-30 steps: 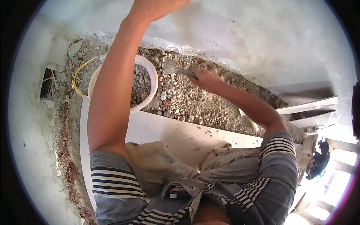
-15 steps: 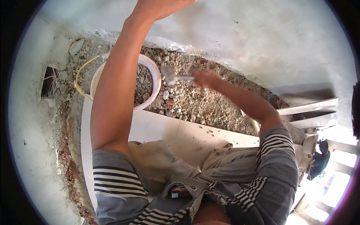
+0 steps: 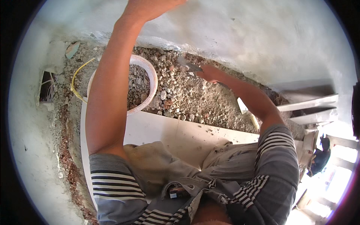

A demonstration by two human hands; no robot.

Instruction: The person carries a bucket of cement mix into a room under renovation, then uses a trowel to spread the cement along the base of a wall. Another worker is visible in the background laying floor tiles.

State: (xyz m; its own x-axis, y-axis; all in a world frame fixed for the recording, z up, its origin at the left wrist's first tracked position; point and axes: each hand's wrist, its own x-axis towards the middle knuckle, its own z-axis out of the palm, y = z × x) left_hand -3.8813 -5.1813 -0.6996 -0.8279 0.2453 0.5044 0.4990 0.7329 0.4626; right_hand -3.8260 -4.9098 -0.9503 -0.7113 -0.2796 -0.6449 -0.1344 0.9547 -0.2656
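Note:
My right hand is wrapped round a short-handled tool with a grey metal head. The head is blurred and lies over the rubble near the foot of the wall, so its exact kind is unclear. Broken stones and loose rubble fill the strip of ground beneath it. To the left stands a round whitish bucket with grey rubble inside, partly hidden by my left forearm. My left hand reaches up to the pale wall, its fingers mostly cut off by the upper edge.
Large white floor tiles with crumbs on them lie in front of my legs. A yellow hose curves beside the bucket. Pale boards lean at the right. An opening with wires sits in the left wall.
My right hand has moved slightly right and up, carrying the tool's head away from the bucket toward the wall. My left arm has shifted a little left.

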